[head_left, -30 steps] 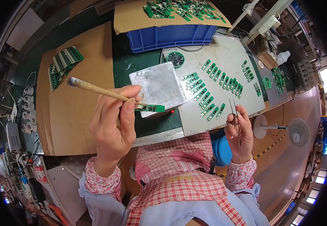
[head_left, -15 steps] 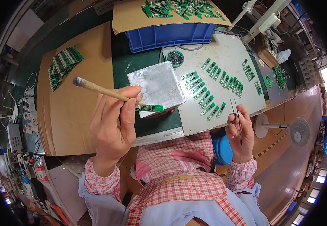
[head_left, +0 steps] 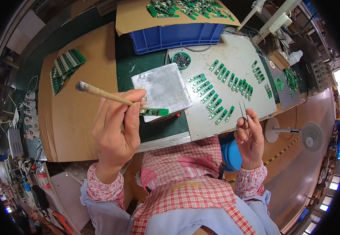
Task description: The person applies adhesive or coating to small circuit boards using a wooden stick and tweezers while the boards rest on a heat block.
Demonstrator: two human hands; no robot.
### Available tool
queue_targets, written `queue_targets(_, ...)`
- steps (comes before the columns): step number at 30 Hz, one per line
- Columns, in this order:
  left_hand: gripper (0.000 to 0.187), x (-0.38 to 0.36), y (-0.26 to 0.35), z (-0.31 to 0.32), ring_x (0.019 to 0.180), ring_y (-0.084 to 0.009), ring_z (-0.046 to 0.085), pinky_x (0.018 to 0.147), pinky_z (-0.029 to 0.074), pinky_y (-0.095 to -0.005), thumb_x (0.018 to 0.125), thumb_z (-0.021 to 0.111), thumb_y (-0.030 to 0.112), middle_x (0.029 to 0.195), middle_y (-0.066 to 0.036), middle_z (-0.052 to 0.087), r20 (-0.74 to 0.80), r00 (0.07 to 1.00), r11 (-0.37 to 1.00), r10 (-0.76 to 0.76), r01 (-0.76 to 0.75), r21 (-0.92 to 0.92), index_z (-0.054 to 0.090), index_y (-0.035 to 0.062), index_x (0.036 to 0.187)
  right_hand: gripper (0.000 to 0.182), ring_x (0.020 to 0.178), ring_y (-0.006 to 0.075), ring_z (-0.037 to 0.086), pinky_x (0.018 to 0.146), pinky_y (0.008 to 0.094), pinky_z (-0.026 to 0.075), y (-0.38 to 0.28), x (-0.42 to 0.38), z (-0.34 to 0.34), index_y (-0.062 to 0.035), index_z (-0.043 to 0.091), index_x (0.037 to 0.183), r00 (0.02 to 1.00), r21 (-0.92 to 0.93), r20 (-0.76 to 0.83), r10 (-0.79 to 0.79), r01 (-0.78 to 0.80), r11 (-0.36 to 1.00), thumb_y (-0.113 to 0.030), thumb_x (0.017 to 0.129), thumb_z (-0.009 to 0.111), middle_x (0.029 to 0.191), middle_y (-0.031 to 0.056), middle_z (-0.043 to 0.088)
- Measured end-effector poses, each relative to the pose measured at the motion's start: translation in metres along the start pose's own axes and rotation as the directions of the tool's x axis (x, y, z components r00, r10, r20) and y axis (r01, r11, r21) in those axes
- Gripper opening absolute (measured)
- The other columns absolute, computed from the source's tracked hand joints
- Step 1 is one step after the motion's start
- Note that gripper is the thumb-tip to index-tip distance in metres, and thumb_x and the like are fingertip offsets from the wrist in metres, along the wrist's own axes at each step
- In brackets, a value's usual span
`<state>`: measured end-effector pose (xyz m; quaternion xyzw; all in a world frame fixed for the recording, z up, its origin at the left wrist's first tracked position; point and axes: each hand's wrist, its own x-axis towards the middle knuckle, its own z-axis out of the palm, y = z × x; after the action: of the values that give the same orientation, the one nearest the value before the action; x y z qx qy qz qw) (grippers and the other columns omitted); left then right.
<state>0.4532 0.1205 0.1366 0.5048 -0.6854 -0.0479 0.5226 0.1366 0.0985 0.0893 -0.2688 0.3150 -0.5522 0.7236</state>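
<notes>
My left hand point(head_left: 119, 121) is closed on a wooden stick point(head_left: 103, 93) and a small green circuit board point(head_left: 156, 112). The board projects from the fingertips over the near edge of a square metal block point(head_left: 162, 88). My right hand point(head_left: 251, 137) grips thin metal tweezers point(head_left: 244, 117), tips pointing up and a little apart, with nothing between them. Near that hand, rows of small green boards point(head_left: 206, 92) lie on a grey metal sheet point(head_left: 201, 127). A round green dish point(head_left: 181, 60) of small dark parts stands behind the block.
Many loose boards lie on cardboard point(head_left: 138, 19) over a blue crate point(head_left: 177, 38) at the back. Stacked boards point(head_left: 66, 68) rest on a cardboard sheet point(head_left: 76, 125) at left. A white fan point(head_left: 311, 136) stands at right.
The view has shifted very slightly. Both hands keep the same holds, and the boards and block look unchanged.
</notes>
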Motion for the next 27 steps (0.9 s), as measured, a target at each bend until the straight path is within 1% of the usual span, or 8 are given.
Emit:
queue_targets(2, 0.012, 0.0007, 0.0021, 0.0033, 0.077, -0.0223, 0.063, 0.066, 0.051, -0.0304, 0.092, 0.058, -0.003, 0.094, -0.013, 0.067, -0.063, 0.997, 0.999, -0.036, 0.034, -0.034, 0.064, -0.0057, 0.102, 0.031, 0.062, 0.0096, 0.059, 0.053, 0.0215, 0.049, -0.0004, 0.0002, 0.0003, -0.0021, 0.047, 0.128, 1.0, -0.001, -0.002, 0.003, -0.003, 1.0, -0.012, 0.1, 0.046, 0.098, 0.015, 0.066)
queue_targets(11, 0.014, -0.0001, 0.0018, 0.0024, 0.077, -0.0222, 0.063, 0.067, 0.051, -0.0308, 0.092, 0.058, -0.003, 0.093, -0.013, 0.067, -0.059, 0.998, 0.999, -0.031, 0.029, -0.026, 0.064, -0.004, 0.104, 0.03, 0.062, 0.0092, 0.058, 0.053, 0.0213, 0.049, 0.0004, -0.0002, -0.0001, -0.0021, 0.047, 0.129, 1.0, -0.002, 0.0, 0.006, -0.006, 1.0, -0.012, 0.1, 0.046, 0.098, 0.0148, 0.066)
queue_targets(14, 0.022, -0.0004, -0.0008, -0.0024, 0.083, -0.0165, 0.061, 0.07, 0.054, -0.0266, 0.101, 0.044, 0.005, 0.102, -0.015, 0.061, 0.039, 0.999, 0.999, 0.025, -0.027, 0.034, 0.059, -0.0094, 0.109, 0.031, 0.063, 0.0091, 0.058, 0.053, 0.0212, 0.049, 0.0004, -0.0004, -0.0003, -0.0021, 0.047, 0.129, 1.0, -0.002, -0.005, 0.005, -0.005, 1.0, -0.012, 0.1, 0.046, 0.098, 0.0149, 0.066)
queue_targets(17, 0.022, -0.0011, -0.0007, -0.0033, 0.083, -0.0166, 0.061, 0.07, 0.054, -0.0266, 0.101, 0.044, 0.005, 0.102, -0.015, 0.061, 0.049, 0.998, 0.999, 0.028, -0.03, 0.044, 0.059, -0.0093, 0.11, 0.03, 0.063, 0.009, 0.058, 0.053, 0.0211, 0.049, 0.0003, -0.0005, 0.0013, -0.0028, 0.048, 0.128, 1.0, -0.003, -0.009, 0.0, 0.0, 1.0, -0.012, 0.1, 0.046, 0.098, 0.0146, 0.066)
queue_targets(20, 0.014, -0.0015, 0.0023, 0.0008, 0.078, -0.0235, 0.063, 0.069, 0.05, -0.0315, 0.09, 0.059, -0.003, 0.093, -0.012, 0.067, -0.038, 0.999, 0.999, -0.039, 0.039, -0.01, 0.065, -0.0029, 0.103, 0.027, 0.064, 0.0087, 0.058, 0.052, 0.0209, 0.048, -0.0006, 0.0002, 0.0043, -0.0042, 0.049, 0.126, 1.0, 0.002, -0.021, -0.009, 0.009, 1.0, -0.012, 0.1, 0.047, 0.098, 0.014, 0.066)
queue_targets(24, 0.014, -0.0012, 0.0026, -0.0007, 0.078, -0.0238, 0.063, 0.069, 0.05, -0.0316, 0.09, 0.06, -0.003, 0.093, -0.012, 0.067, -0.015, 0.999, 0.999, -0.036, 0.036, -0.003, 0.065, -0.0025, 0.103, 0.024, 0.068, 0.0093, 0.059, 0.055, 0.0224, 0.052, -0.0016, 0.0021, 0.0082, -0.0059, 0.05, 0.122, 1.0, 0.054, -0.003, -0.02, 0.02, 0.998, -0.012, 0.099, 0.048, 0.102, 0.0152, 0.066)
queue_targets(27, 0.014, -0.0012, 0.0037, -0.0022, 0.078, -0.0242, 0.063, 0.069, 0.05, -0.0318, 0.09, 0.061, -0.002, 0.092, -0.012, 0.068, 0.001, 0.999, 0.999, -0.046, 0.046, 0.009, 0.065, -0.0024, 0.103, 0.028, 0.079, 0.0137, 0.065, 0.061, 0.0244, 0.057, 0.0003, 0.0053, 0.0091, -0.0058, 0.049, 0.126, 1.0, 0.094, -0.008, -0.03, 0.03, 0.995, -0.015, 0.1, 0.047, 0.113, 0.0189, 0.064)
